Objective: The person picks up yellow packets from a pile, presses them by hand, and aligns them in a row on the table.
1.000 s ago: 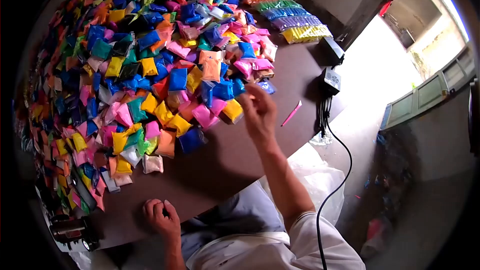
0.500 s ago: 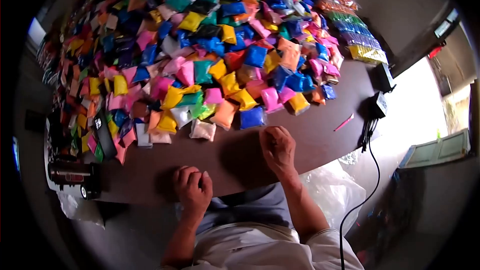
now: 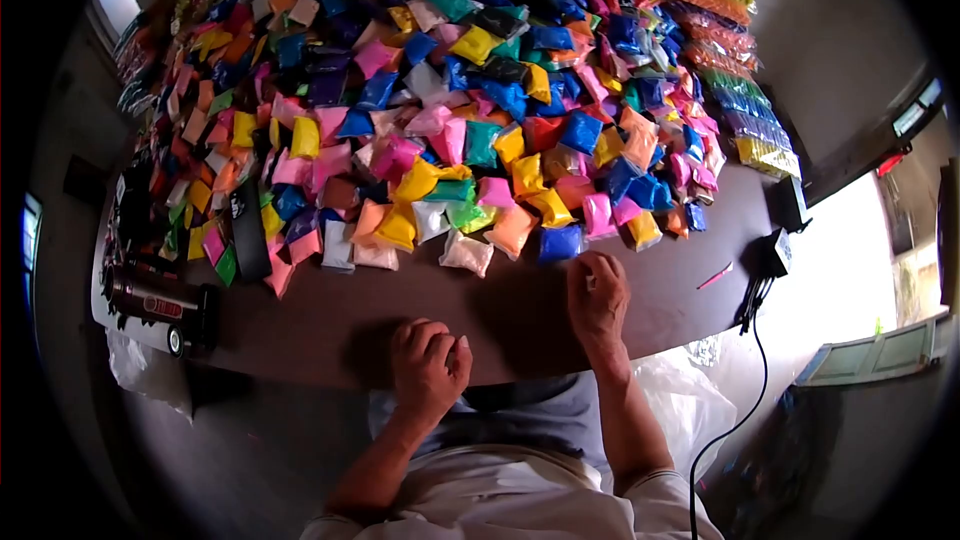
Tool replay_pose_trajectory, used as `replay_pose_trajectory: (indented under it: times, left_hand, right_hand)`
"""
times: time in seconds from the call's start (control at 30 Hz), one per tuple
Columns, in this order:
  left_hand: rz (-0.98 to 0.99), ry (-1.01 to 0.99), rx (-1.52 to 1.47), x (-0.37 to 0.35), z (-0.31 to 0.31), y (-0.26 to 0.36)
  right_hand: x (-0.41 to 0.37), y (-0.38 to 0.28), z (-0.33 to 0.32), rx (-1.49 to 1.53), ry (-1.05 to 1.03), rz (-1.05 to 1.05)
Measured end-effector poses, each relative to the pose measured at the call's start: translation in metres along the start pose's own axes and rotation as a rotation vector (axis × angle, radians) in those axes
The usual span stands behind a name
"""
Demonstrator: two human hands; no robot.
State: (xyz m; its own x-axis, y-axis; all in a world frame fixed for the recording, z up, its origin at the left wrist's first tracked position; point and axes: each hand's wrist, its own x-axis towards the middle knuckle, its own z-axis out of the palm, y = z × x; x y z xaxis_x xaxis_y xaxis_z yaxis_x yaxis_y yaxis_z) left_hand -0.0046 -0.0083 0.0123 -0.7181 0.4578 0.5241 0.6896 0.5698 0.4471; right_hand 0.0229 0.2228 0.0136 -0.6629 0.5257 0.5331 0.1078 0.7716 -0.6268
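Note:
My left hand (image 3: pixel 432 365) rests over the near edge of the brown table (image 3: pixel 300 335), its fingers curled in and the thumb beside them. No object shows in it. Further right, my right hand (image 3: pixel 600 302) is held in a loose fist, also with nothing visible inside. Just beyond its knuckles lies a blue packet (image 3: pixel 560 243). A pale pink packet (image 3: pixel 466 254) sits on the table ahead of and between both hands. Behind these spreads a large heap of small clear-wrapped packets (image 3: pixel 425 180) in many colours.
At the left lie a dark cylindrical flask (image 3: pixel 160 302) and a black flat bar (image 3: pixel 249 235). Strips of coloured packets (image 3: pixel 755 125) line the right back. A pink pen-like stick (image 3: pixel 715 275) and a black adapter (image 3: pixel 776 254) with a cable (image 3: pixel 757 380) are at the right.
The whole view has shifted, so the table and heap appear further right. Both hands keep nearly the same pose and place over the table.

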Motion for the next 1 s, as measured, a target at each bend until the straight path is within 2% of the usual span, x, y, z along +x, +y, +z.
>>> replay_pose_trajectory:
  times: [0.17,0.5,0.63,0.7,0.83,0.9,0.93,0.97,1.0]
  left_hand:
    - [0.017,0.022,-0.010,-0.002,0.000,-0.002]
    - [-0.004,0.024,-0.035,-0.004,-0.003,-0.003]
    - [0.006,0.021,-0.048,-0.004,-0.003,-0.004]
    - [0.006,0.021,-0.048,-0.004,-0.003,-0.002]
    - [-0.004,0.030,-0.040,-0.005,-0.002,-0.003]
    - [-0.015,0.029,-0.047,-0.006,-0.002,-0.004]
    - [-0.015,0.032,-0.064,-0.006,-0.003,-0.004]
    - [-0.017,0.032,-0.083,-0.006,-0.003,-0.004]
    - [-0.026,0.018,-0.089,-0.006,-0.004,-0.003]
  right_hand:
    - [0.038,-0.013,0.011,-0.043,0.065,-0.147]
    - [0.052,-0.002,0.046,-0.287,0.024,-0.068]
    - [0.050,-0.004,0.048,-0.306,0.005,-0.087]
    - [0.047,-0.002,0.051,-0.275,0.059,-0.180]
    - [0.048,-0.011,0.038,-0.211,0.047,-0.179]
    - [0.038,-0.014,0.030,0.251,-0.074,-0.026]
    - [0.033,-0.020,0.022,0.357,-0.186,0.002]
    - [0.021,-0.034,0.017,0.715,-0.276,0.332]
    - [0.012,-0.042,0.015,0.845,-0.333,0.379]
